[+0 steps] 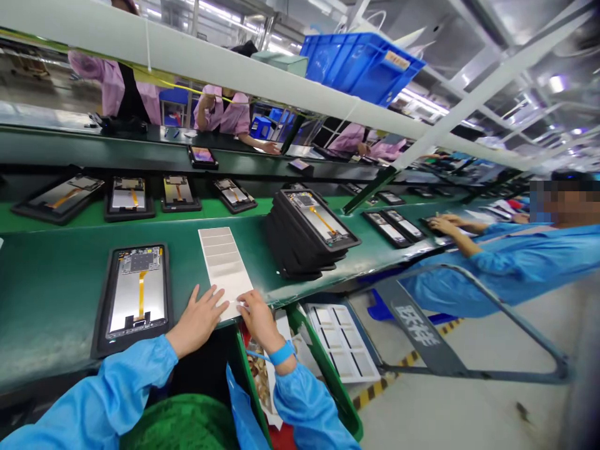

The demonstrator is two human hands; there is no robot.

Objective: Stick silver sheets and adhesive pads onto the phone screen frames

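A white sheet of label strips (224,265) lies on the green bench near its front edge. My left hand (197,320) rests flat on the sheet's near left corner, fingers spread. My right hand (255,315) sits at the sheet's near right corner, fingers curled and pinched on its edge; a blue wrist strap (282,354) is on that wrist. Just left of my left hand lies a black tray holding an open phone frame with an orange flex cable (135,292).
A stack of black trays with a phone frame on top (307,234) stands right of the sheet. More trays (129,198) ride the conveyor behind. A co-worker in blue (510,256) works at right; people in pink stand across. A green bin (328,375) sits below the bench.
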